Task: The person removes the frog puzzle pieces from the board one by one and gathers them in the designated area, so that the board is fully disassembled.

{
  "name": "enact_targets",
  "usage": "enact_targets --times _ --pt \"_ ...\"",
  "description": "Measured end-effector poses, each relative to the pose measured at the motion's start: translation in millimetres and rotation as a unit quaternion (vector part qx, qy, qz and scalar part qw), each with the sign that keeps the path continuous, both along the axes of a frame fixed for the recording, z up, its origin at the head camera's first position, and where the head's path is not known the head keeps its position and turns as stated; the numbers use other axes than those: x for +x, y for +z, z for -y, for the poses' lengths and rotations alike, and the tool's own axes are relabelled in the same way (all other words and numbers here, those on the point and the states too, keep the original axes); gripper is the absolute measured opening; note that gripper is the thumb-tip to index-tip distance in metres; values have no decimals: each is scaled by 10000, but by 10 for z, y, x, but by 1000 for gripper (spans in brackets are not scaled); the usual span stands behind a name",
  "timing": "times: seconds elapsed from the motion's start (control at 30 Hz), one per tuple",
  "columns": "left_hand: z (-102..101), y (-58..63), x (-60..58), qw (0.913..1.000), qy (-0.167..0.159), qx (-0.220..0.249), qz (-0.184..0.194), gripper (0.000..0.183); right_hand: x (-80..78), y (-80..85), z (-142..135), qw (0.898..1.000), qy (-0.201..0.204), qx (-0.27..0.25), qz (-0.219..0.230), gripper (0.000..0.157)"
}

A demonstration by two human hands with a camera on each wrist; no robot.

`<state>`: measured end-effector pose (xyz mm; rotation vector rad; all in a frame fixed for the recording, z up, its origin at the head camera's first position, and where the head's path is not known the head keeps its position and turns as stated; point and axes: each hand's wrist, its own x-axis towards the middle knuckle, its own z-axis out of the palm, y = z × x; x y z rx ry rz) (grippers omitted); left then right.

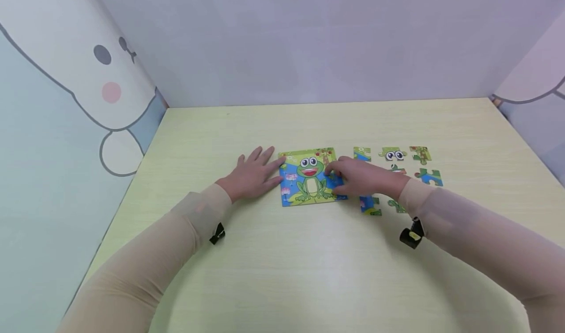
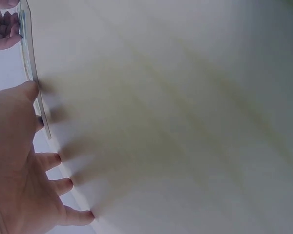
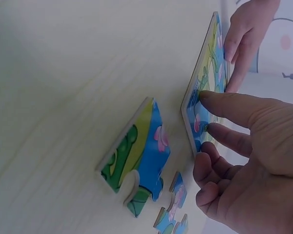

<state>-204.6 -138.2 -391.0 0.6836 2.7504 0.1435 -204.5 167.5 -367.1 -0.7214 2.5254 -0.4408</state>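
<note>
A square frog-picture puzzle board (image 1: 312, 178) lies near the middle of the table. My left hand (image 1: 253, 175) rests on the table at its left side with fingers spread, thumb and forefinger reaching its left edge. In the left wrist view a fingertip meets that edge. My right hand (image 1: 355, 176) reaches over the board's right side. Seen from the right wrist, the thumb and index fingertip touch the blue part of the board's face (image 3: 192, 106), apart from each other, and the other fingers are curled. I cannot tell whether they pinch anything there.
Loose jigsaw pieces lie right of the board, among them one with eyes (image 1: 394, 154), a red-dotted one (image 1: 421, 155), and a blue and green one (image 1: 370, 205). My right hand and sleeve (image 1: 463, 220) cover some. Behind the table (image 1: 300, 274) rises a pale wall (image 1: 326, 43).
</note>
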Motion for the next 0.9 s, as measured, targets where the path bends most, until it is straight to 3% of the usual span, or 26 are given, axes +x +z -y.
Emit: enact_targets --times 0.23,0.63,0.9 --pt "-5 29 11 10000 21 -8 13 68 -11 27 28 9997 -70 -131 189 45" --pt "-4 38 8 10000 40 -58 56 68 29 -3 -2 9945 -316 -1001 31 21" --pt "-11 28 9 10000 35 -22 76 68 140 44 -154 9872 -339 -1560 54 20"
